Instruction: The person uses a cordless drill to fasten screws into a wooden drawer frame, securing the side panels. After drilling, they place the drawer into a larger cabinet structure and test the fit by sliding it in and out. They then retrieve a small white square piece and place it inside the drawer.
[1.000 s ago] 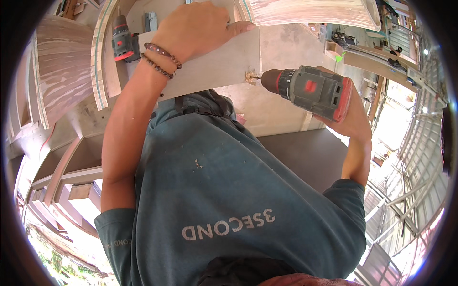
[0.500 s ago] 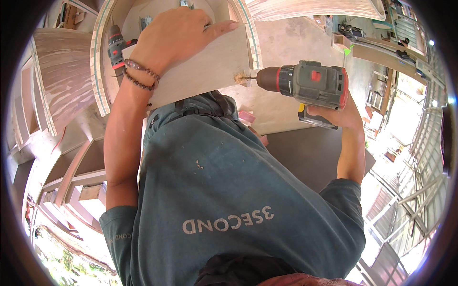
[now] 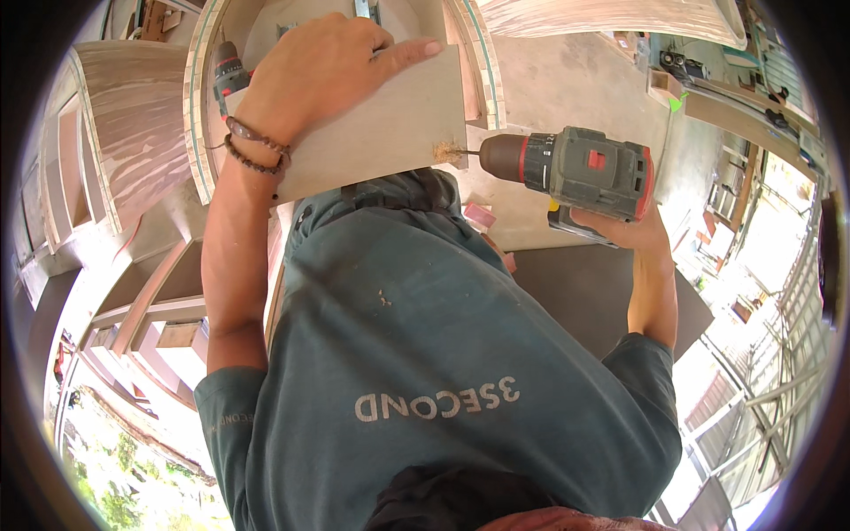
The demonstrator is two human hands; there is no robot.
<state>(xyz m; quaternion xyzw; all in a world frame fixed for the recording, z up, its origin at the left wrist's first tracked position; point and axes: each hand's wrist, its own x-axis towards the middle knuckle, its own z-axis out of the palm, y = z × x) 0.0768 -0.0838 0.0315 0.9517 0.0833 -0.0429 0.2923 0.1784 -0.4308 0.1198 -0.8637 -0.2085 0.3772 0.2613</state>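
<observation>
My left hand (image 3: 332, 71) lies over a pale flat wooden board (image 3: 372, 133). Its thumb stretches along the board's far edge, and the other fingers curl over that edge, partly hidden. In my right hand (image 3: 624, 228) is a grey and red cordless drill (image 3: 598, 173), gripped by its handle and held level, pointing left. The thin bit reaches the board's near right corner, where a small heap of wood shavings (image 3: 447, 152) lies. How deep the bit sits cannot be made out.
Behind the board stands a curved wooden cabinet frame (image 3: 485, 66). A second drill (image 3: 230, 75) is inside its left side. Curved wooden panels (image 3: 133, 133) stand at left, another (image 3: 620, 19) at far right. A dark sheet (image 3: 584, 292) lies below my right arm.
The whole view has shifted slightly, with the surroundings moving right. The drill's rear end has dipped a little toward me; its bit stays at the board's corner. My left hand keeps its place on the board.
</observation>
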